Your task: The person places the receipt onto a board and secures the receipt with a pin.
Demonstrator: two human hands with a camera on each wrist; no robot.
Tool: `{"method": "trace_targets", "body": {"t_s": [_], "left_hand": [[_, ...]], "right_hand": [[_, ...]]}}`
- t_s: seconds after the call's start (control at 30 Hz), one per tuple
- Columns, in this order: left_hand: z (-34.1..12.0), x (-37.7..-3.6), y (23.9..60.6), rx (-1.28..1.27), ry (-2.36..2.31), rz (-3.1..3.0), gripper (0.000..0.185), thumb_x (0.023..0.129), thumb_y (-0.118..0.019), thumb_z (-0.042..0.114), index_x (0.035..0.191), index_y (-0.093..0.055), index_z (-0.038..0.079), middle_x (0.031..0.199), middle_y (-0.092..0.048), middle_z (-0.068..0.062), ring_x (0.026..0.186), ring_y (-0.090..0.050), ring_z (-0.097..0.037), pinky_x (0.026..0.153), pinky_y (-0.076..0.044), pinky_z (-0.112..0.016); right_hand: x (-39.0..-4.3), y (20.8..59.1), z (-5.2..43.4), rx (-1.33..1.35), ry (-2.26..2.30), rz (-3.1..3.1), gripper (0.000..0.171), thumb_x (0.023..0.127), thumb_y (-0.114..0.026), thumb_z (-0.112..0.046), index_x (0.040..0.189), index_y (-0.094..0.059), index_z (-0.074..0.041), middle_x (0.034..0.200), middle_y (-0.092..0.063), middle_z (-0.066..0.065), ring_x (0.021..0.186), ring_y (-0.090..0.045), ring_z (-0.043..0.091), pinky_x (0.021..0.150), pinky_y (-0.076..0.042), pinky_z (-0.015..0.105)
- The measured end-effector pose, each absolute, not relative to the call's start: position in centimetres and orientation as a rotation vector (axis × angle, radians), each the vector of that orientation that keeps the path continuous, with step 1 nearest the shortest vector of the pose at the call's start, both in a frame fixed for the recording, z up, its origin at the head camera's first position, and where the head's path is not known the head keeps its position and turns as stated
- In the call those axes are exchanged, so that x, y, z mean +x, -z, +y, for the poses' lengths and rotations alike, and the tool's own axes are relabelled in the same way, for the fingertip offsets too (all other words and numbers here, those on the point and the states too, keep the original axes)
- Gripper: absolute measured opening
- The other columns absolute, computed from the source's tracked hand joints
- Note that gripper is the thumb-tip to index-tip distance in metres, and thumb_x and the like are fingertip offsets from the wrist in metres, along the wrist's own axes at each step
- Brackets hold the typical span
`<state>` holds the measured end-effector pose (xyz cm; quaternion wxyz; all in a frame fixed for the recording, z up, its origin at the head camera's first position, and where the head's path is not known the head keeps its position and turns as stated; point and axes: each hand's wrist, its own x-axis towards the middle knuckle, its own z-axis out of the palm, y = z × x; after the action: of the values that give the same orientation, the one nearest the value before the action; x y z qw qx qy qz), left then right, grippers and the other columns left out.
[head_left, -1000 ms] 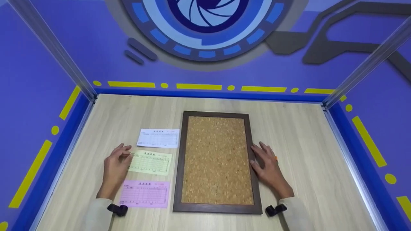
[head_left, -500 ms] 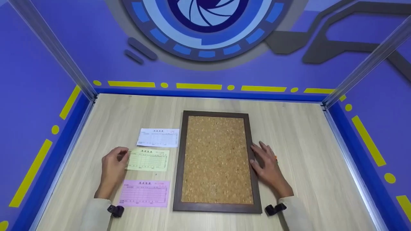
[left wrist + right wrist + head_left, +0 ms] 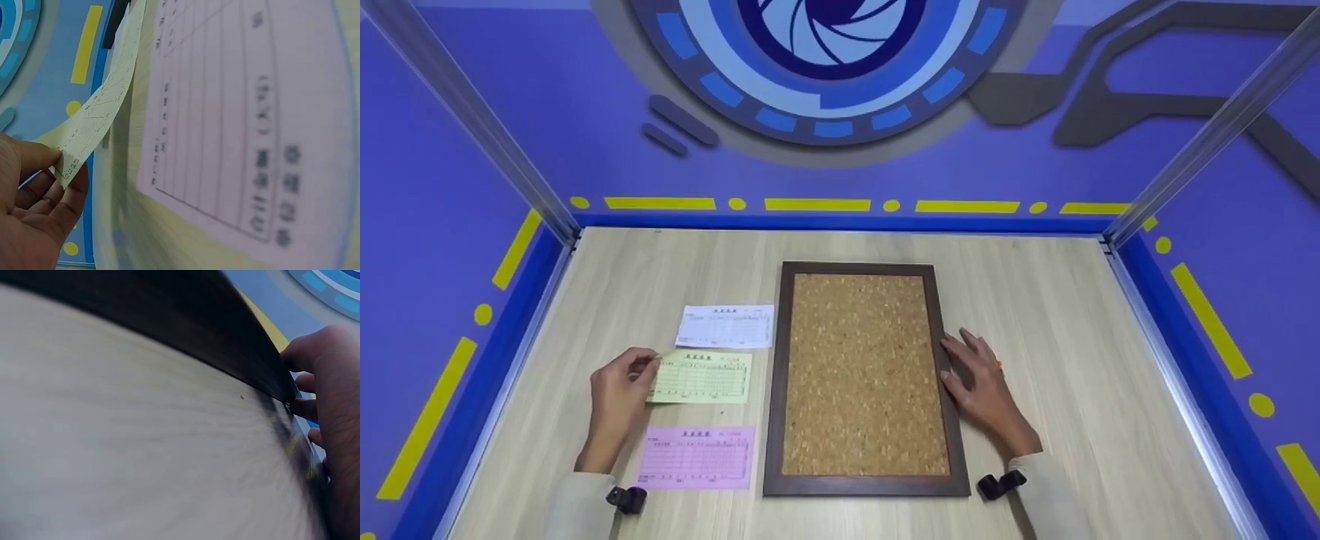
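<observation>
A person's hands work apart: the left hand (image 3: 619, 382) pinches the left end of a pale green slip (image 3: 705, 377), set between the worktop's (image 3: 1050, 315) left edge and a framed cork board (image 3: 862, 375), whose right side the right hand (image 3: 982, 386) touches, fingers loose. A white slip (image 3: 725, 327) lies toward the back edge, a pink slip (image 3: 696, 457) nearer the person.

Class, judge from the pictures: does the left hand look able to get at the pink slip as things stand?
Probably yes: the pink slip lies close by, uncovered, though the left hand pinches the green slip and would likely need to release it first.
</observation>
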<state>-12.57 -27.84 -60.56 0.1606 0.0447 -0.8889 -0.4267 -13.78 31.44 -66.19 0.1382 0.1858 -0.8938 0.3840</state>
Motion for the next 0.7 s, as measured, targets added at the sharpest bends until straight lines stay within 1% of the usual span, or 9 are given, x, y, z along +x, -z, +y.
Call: {"method": "trace_targets", "body": {"t_s": [0.2,0.4,0.7], "left_hand": [[-27.7,-12.7,59.9,0.132,1.226,-2.561,0.010,0.099,-0.074,-0.009,0.104,-0.080,-0.002,0.099,-0.080,-0.018,0.090,-0.075,-0.029,0.075,-0.046,-0.004],[-27.5,-12.6,59.3,0.153,1.249,-2.581,0.012,0.098,-0.072,-0.010,0.105,-0.080,-0.003,0.101,-0.080,-0.018,0.091,-0.075,-0.029,0.075,-0.045,-0.004],[-27.4,-12.5,58.5,0.167,1.280,-2.583,0.012,0.099,-0.072,-0.007,0.104,-0.080,0.000,0.100,-0.080,-0.015,0.091,-0.075,-0.022,0.077,-0.045,-0.008]], "right_hand": [[-13.9,66.3,31.4,0.558,-1.106,-2.549,0.054,0.095,-0.079,-0.007,0.147,-0.066,0.001,0.153,-0.059,0.032,0.148,-0.045,0.061,0.121,-0.026,0.080],[-14.0,66.4,31.5,0.567,-1.097,-2.542,0.054,0.095,-0.079,-0.007,0.147,-0.067,0.001,0.152,-0.062,0.030,0.147,-0.046,0.061,0.120,-0.028,0.080],[-13.9,66.3,31.5,0.528,-1.106,-2.570,0.055,0.096,-0.079,-0.010,0.149,-0.067,-0.002,0.157,-0.055,0.034,0.149,-0.045,0.059,0.119,-0.029,0.080]]}}
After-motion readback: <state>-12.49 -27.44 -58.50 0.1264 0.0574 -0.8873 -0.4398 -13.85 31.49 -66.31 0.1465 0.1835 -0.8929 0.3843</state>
